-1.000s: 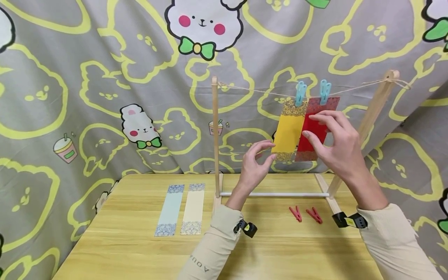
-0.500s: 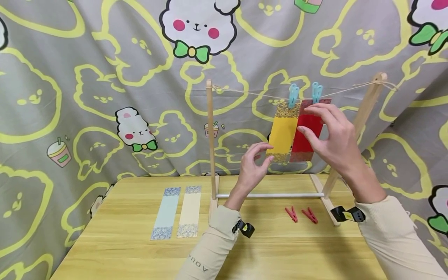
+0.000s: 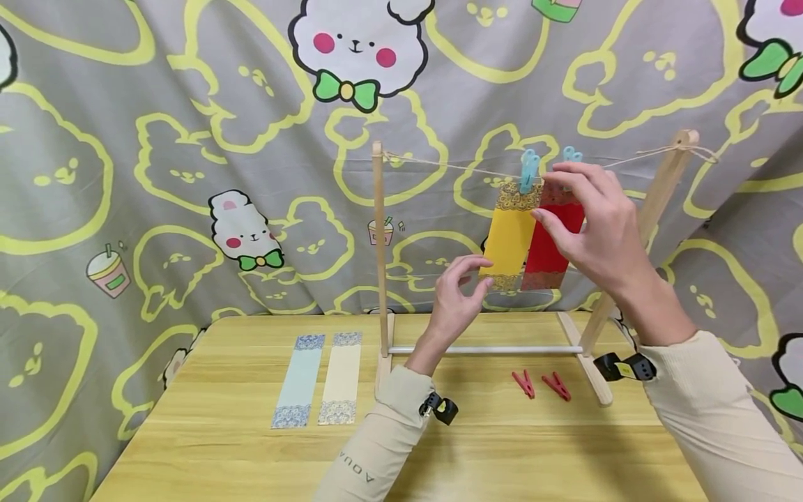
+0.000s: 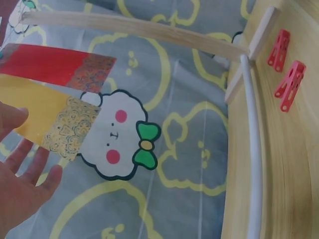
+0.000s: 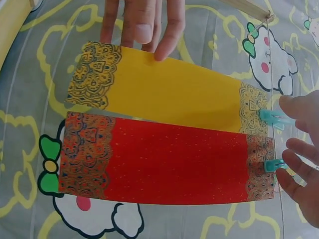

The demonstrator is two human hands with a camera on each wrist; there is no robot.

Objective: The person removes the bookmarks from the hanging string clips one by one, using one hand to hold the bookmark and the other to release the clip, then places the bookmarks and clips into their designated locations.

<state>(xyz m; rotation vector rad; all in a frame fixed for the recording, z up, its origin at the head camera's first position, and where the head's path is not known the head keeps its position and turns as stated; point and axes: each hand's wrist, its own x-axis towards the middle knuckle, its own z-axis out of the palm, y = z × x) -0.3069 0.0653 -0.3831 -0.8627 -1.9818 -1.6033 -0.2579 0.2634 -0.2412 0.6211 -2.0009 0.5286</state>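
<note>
A yellow paper strip (image 3: 507,240) with patterned ends hangs from the string (image 3: 452,166) by a light-blue clothespin (image 3: 529,171). Beside it on the right, a red strip (image 5: 179,162) hangs from a second light-blue clothespin (image 5: 272,165). My left hand (image 3: 456,296) is at the yellow strip's lower left edge, fingers loosely bent, thumb apart from them. My right hand (image 3: 599,219) is raised in front of the red strip, hiding part of it. Its thumb and fingers are spread, close to both blue clothespins in the right wrist view, with nothing between them.
Wooden posts, left (image 3: 380,251) and right (image 3: 666,188), carry the string; a white rod (image 3: 502,350) joins their feet. Two red clothespins (image 3: 523,383) lie on the table (image 3: 251,460). A pale blue strip (image 3: 299,380) and a cream strip (image 3: 341,376) lie left. A patterned curtain (image 3: 188,174) hangs behind.
My right hand has risen along the red strip to the height of the strip tops. My left hand has stayed by the yellow strip's lower edge. The head view has shifted slightly.
</note>
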